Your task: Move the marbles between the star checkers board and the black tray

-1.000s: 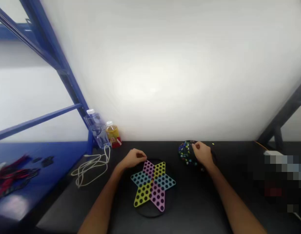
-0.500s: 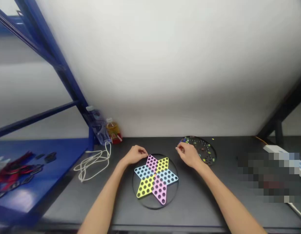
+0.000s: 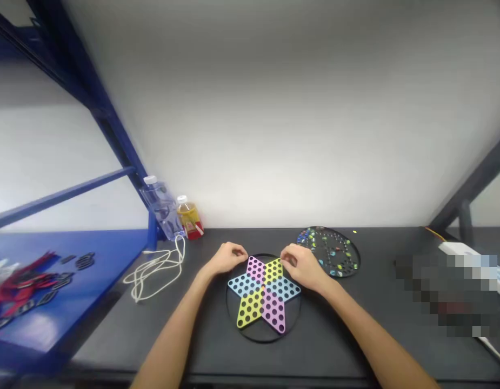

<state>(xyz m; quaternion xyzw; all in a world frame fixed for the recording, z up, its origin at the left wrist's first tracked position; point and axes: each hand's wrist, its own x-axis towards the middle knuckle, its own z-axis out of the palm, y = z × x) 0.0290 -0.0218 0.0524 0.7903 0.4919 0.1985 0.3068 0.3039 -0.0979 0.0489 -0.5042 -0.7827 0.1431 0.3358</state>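
A Chinese checkers board lies on the dark tabletop, a six-pointed star in pink, yellow and blue with dark holes inside a round black rim. My left hand pinches at the rim beside the upper pink point. Over the upper yellow point is my right hand, its thumb and fingers curled together; anything between its fingertips is too small to make out. Behind that hand sits a round black board dotted with coloured glass marbles, partly covered by the hand.
A white cord lies loosely coiled at left. Behind it stand a clear bottle and a bottle of yellow liquid. Red and black pieces lie on the blue surface. At right are a white power strip and a pixelated patch.
My right hand has moved left and nearer, from the marble board to the star's upper yellow point. The star board has turned slightly and shifted right. My left hand has barely moved.
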